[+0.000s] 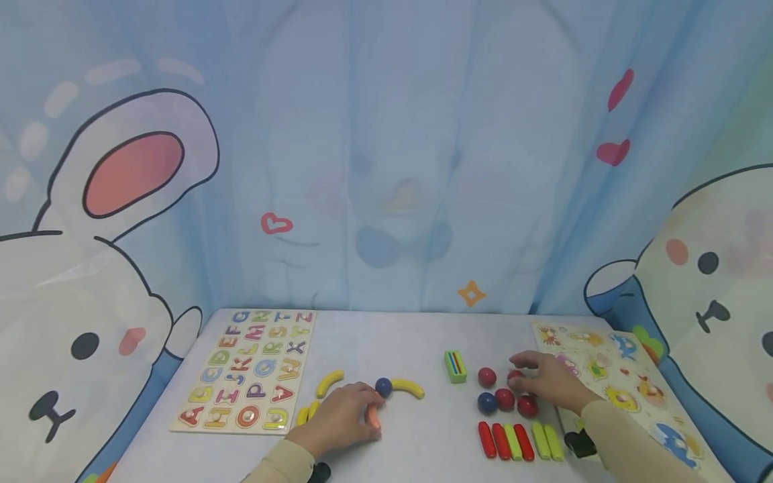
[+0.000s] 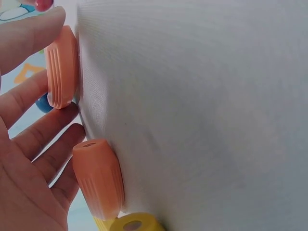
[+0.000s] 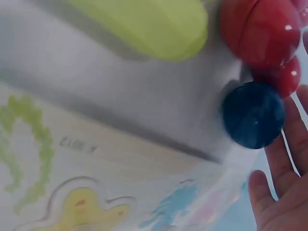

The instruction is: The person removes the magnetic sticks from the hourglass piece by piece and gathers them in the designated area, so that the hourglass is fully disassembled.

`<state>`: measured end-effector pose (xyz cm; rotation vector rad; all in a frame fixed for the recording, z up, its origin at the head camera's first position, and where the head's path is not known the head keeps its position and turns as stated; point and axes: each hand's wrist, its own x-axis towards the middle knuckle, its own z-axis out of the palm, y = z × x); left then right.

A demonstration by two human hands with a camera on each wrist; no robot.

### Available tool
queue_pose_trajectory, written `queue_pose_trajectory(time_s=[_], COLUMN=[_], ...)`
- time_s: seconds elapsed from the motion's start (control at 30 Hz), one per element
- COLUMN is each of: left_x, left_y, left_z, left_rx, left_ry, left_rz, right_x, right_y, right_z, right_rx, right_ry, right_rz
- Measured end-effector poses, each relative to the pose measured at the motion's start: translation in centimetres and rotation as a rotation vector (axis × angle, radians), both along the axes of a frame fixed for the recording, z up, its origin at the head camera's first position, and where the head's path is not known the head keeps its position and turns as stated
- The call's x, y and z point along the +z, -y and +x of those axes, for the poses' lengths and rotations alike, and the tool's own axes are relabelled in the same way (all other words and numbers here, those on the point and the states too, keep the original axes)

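In the head view my left hand (image 1: 344,416) is low over the table around an orange grooved barrel-shaped piece (image 1: 372,416). The left wrist view has the thumb at one end of this orange piece (image 2: 61,67) and fingertips at its side and other end. A second orange piece (image 2: 98,178), with a hole in its end, lies by the little finger. My right hand (image 1: 552,382) reaches over several balls, its fingers extended beside a red ball (image 1: 515,378). In the right wrist view the thumb is apart from a dark blue ball (image 3: 253,114), near red balls (image 3: 260,29).
Yellow curved pieces (image 1: 408,387) and a blue ball (image 1: 383,387) lie beyond my left hand. A letter board (image 1: 247,369) is at left, an animal board (image 1: 622,382) at right. Red sticks (image 1: 501,441) and green sticks (image 1: 554,443) form a row; a striped green block (image 1: 455,367) sits behind.
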<state>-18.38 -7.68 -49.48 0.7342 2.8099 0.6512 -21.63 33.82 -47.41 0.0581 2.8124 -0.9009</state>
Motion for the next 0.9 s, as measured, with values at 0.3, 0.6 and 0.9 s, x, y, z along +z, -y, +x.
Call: queue_pose_trajectory(time_s=[0.3,0.6,0.9], left_x=[0.2,-0.1,0.1], left_y=[0.1,0.4,1.0], left_z=[0.0,0.0,0.2], left_rx=[-0.010,-0.065,-0.111], left_ry=[0.015,0.052,-0.010], left_rz=[0.000,0.016,0.032], right_x=[2.9,-1.0,-2.4], right_y=[7.7,17.7,18.4], right_z=[1.2,1.2,0.8], right_rx=[0.141,0.415,0.429], right_ry=[-0.246,-0.078,-0.099], right_rz=[-0.031,-0.074,-0.048])
